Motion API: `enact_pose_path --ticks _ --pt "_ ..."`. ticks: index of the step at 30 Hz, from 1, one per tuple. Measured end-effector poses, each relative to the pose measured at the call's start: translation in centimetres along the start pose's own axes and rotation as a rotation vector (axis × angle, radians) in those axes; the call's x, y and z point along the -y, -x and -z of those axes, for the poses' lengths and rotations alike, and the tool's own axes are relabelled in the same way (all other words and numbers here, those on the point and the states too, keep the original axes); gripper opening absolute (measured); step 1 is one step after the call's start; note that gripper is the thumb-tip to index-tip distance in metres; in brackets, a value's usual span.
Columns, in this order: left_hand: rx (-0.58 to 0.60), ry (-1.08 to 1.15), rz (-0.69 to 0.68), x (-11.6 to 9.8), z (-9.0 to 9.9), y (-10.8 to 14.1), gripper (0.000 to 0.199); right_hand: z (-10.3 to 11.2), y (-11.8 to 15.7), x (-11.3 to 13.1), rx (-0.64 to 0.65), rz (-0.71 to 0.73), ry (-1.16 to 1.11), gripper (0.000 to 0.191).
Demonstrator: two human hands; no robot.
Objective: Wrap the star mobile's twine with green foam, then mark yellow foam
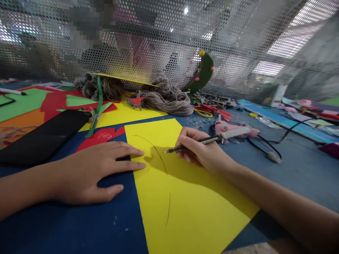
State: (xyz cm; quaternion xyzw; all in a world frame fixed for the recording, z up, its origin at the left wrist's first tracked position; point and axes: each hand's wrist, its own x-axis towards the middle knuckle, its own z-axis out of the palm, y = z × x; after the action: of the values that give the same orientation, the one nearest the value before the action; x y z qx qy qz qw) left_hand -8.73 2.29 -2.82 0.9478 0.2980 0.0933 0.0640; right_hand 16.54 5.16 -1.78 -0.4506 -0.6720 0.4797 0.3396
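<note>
A sheet of yellow paper lies on the blue table in front of me. Thin dark curved lines are drawn on it, a longer one near the top and a shorter one lower down. My right hand pinches a black pen, its tip just above or on the paper, right of the upper curve. Flat and with fingers spread, my left hand rests across the sheet's left edge, two fingertips on the yellow paper. Beyond that hand lies a cut piece of red paper.
A black pouch-like item lies at left among coloured paper sheets. Bundles of grey cord sit at the back, before a perforated metal screen. At right are a pink glue gun with a cable and a dark green crescent.
</note>
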Motion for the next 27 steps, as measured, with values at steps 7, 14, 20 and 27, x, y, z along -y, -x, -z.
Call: enact_pose_path --ticks 7,14,20,27 --pt "-0.013 -0.07 0.041 0.0 0.1 -0.2 0.044 0.3 0.2 1.3 -0.057 0.232 0.077 0.007" --pt "-0.069 -0.161 0.156 0.3 0.0 -0.1 0.041 0.7 0.3 0.6 0.047 0.263 0.033 0.016" --pt "0.154 0.002 -0.102 0.0 0.8 -0.3 0.053 0.2 -0.1 0.2 0.069 0.156 0.109 0.008" --pt "0.167 0.099 -0.075 -0.2 0.8 -0.2 0.062 -0.6 -0.5 0.2 0.034 0.114 0.18 0.015"
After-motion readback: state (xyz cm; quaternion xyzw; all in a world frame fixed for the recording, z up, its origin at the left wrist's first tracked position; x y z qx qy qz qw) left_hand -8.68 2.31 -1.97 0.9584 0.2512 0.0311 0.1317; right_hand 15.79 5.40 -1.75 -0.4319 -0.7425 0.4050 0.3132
